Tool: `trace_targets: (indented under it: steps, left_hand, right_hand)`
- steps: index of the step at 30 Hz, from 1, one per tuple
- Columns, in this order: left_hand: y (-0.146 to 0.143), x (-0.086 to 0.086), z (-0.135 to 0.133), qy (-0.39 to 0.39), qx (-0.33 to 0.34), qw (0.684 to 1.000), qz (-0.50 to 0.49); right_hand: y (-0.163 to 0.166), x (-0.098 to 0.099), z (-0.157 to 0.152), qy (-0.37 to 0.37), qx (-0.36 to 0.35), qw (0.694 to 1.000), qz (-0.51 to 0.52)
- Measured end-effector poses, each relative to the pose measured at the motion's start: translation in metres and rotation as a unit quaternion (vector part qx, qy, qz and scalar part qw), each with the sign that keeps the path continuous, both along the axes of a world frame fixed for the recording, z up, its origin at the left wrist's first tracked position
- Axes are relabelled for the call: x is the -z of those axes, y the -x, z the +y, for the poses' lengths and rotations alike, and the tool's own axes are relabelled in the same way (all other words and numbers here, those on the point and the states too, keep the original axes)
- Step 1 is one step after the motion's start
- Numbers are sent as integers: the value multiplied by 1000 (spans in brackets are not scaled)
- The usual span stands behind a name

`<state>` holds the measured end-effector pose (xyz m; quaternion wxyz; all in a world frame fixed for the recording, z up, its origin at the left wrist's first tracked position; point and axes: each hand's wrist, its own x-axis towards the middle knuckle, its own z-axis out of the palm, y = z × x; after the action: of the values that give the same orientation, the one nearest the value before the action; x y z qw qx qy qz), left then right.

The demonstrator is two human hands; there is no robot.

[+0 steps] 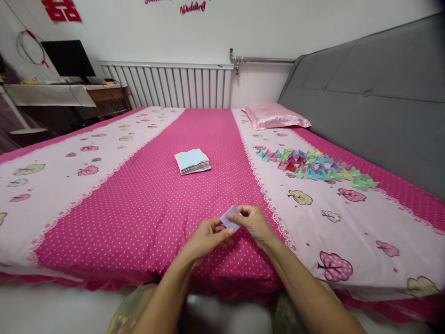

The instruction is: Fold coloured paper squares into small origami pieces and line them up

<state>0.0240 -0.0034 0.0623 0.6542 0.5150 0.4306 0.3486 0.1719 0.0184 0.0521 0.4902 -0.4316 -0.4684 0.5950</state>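
Observation:
A small lavender folded paper (231, 217) is pinched between both my hands just above the near edge of the pink dotted bedspread (146, 208). My left hand (207, 236) grips its lower left side with closed fingers. My right hand (254, 223) holds its right side, fingers curled over the top edge. Farther up the bed lies a stack of coloured paper squares (192, 161) with a light blue sheet on top. To the right, several small folded paper shapes (314, 168) in pink, green, blue and red lie in rows on the pale strip of the spread.
A pink satin pillow (274, 116) lies against the grey padded headboard (375, 97) on the right. A white radiator (170, 86) lines the far wall. A desk with a dark monitor (67, 58) stands at the far left. My knees show below the bed edge.

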Motion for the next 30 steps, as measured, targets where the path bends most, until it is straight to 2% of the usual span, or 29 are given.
trace_targets:
  steps: [5, 8, 14, 24, 30]
  left_hand:
    - [8, -10, 1, -6, -24, 1000, -13]
    - [7, -9, 1, -5, -25, 1000, -11]
    - [6, -4, 3, -9, -89, 996, -29]
    - [5, -6, 1, 27, -101, 994, -19]
    - [5, -4, 1, 39, -86, 995, -38]
  right_hand:
    - [1, 2, -1, 14, -10, 1000, 9]
    - [2, 3, -1, 16, 6, 1000, 14]
    - [3, 0, 1, -11, 32, 999, 3]
    - [7, 1, -3, -62, 42, 997, -22]
    - [7, 2, -2, -47, 44, 998, -23]
